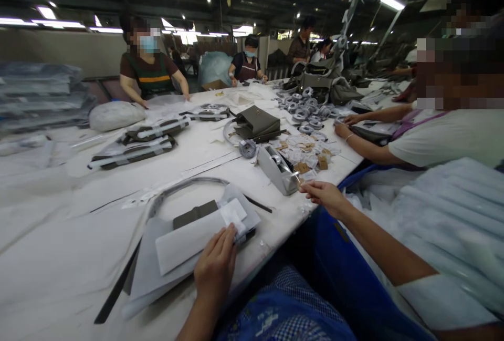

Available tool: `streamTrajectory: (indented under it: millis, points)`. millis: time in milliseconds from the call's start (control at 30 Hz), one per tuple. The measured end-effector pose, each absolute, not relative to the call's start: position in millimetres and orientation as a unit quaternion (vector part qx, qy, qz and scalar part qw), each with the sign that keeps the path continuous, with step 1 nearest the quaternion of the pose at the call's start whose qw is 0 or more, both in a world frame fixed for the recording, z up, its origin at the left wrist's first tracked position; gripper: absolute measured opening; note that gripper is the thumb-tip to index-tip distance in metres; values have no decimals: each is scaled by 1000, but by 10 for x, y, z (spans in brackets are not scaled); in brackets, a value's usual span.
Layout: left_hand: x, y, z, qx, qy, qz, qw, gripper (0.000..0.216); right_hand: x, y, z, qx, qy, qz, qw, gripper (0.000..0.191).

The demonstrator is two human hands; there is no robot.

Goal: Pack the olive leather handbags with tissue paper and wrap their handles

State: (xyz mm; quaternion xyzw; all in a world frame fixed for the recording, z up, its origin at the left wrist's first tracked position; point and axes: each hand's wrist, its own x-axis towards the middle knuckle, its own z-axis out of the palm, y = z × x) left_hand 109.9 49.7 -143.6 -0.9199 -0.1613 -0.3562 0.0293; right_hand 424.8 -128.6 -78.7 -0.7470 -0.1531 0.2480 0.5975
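My left hand [217, 263] lies with its fingers stretched out on white paper [187, 242], pressing on a small white packet [235, 211] at its corner. Beneath this is a handbag [196, 214], dark olive where it shows and mostly covered by pale wrapping sheet. Its wrapped handle [189, 183] arches away from me, and a dark strap [114, 288] trails to the lower left. At the table edge, my right hand [327, 197] pinches the end of clear tape [298, 177] at a grey tape dispenser [274, 168].
Behind the dispenser lie scattered tags [305, 152], a grey coil [247, 148] and an olive handbag [258, 122]. Wrapped bags [136, 144] lie farther left. A blue-lined bin [334, 257] with plastic-wrapped items stands at my right. Co-workers [151, 75] are around the table, one close on the right.
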Motion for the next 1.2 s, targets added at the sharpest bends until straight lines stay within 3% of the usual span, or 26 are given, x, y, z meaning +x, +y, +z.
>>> streamTrajectory:
  millis: [167,333,533,767,967,1100,1200]
  points:
    - [1103,501,-1426,-920,-159,-356,32,37,4301,-1256,-1164,-775,-154,176,587,40]
    - [1106,506,-1418,-924,-156,-349,23,39,4224,-1509,-1099,-798,-216,120,550,44]
    - [1084,482,-1407,-925,-171,-339,-15,37,3751,-1503,-436,-773,-524,68,350,22]
    - [1074,454,-1382,-924,-184,-329,-63,34,3102,-738,102,-544,-767,289,181,22]
    - [1079,432,-1392,-922,-203,-320,-76,33,3084,16,-45,-503,-810,295,53,21]
    - [1086,417,-1394,-916,-218,-325,-89,30,3088,198,17,-472,-727,491,89,29]
    - [1093,408,-1404,-908,-224,-341,-91,29,3031,122,117,-407,-601,647,232,30]
